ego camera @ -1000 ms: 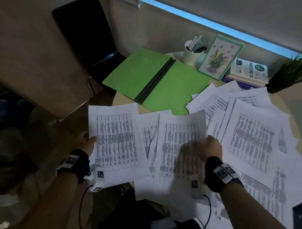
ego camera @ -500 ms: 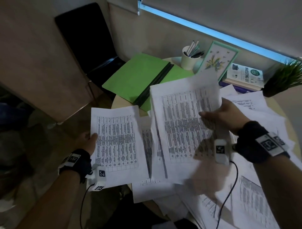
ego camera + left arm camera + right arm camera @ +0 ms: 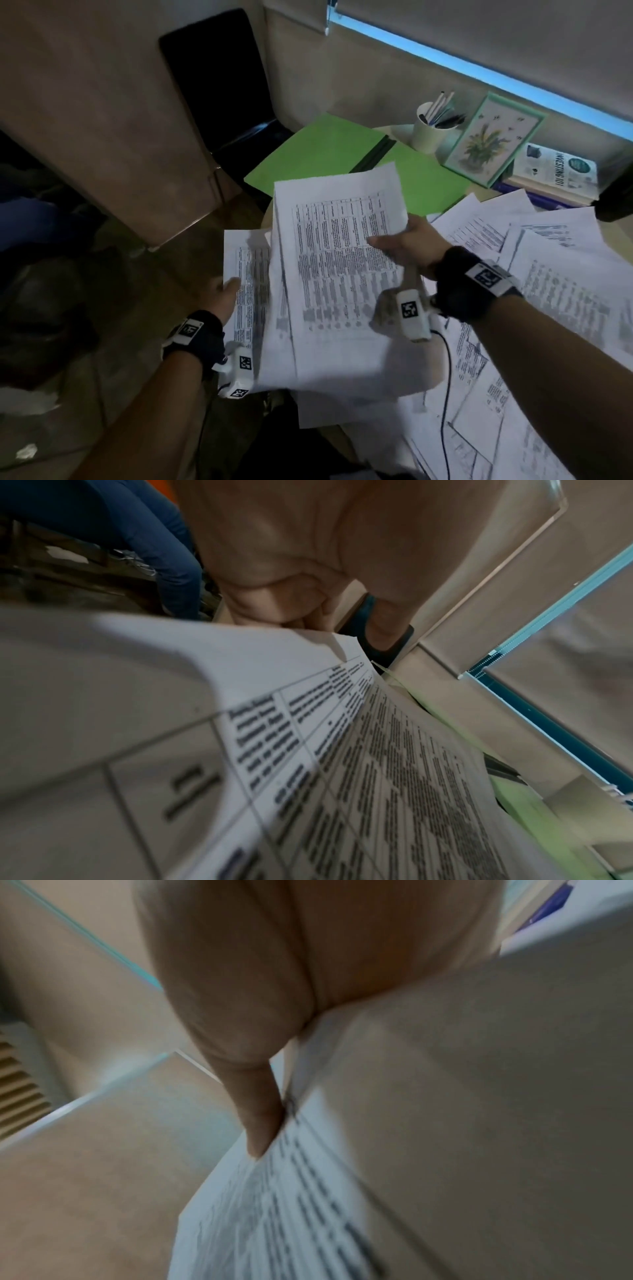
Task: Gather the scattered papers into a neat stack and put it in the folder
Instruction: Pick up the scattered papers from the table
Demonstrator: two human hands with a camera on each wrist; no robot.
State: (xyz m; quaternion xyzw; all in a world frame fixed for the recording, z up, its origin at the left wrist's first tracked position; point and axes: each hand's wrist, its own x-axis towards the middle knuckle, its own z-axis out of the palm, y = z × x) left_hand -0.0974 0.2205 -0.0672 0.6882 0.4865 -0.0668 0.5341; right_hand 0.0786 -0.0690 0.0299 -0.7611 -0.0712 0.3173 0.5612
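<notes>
Head view: our right hand (image 3: 409, 245) pinches a printed sheet (image 3: 337, 260) at its right edge, thumb on top, fingers under it, sheet lifted and tilted over the near edge of the table (image 3: 399, 132). Our left hand (image 3: 224, 298) grips a second sheet (image 3: 246, 284) at its left edge, thumb over the margin; the lifted sheet overlaps it on the right. The green folder (image 3: 318, 154) lies open and flat at the far side of the table, just behind the lifted sheet. The scattered papers (image 3: 555, 284) cover the right half of the table, overlapping and unstacked. Behind the folder: a pen cup (image 3: 428, 135), a framed plant picture (image 3: 489, 144), a book (image 3: 556, 171). A black chair (image 3: 219, 82) stands left of the table.

Left wrist view: left-hand fingers (image 3: 274, 599) curl down onto the far edge of the table-printed sheet (image 3: 342, 750), closed tight on it. A strip of green folder (image 3: 534, 804) shows at right.

Right wrist view: blurred. The thumb (image 3: 253, 1096) is pressed onto the top of the sheet (image 3: 308, 1204); the fingers under the sheet are hidden.
</notes>
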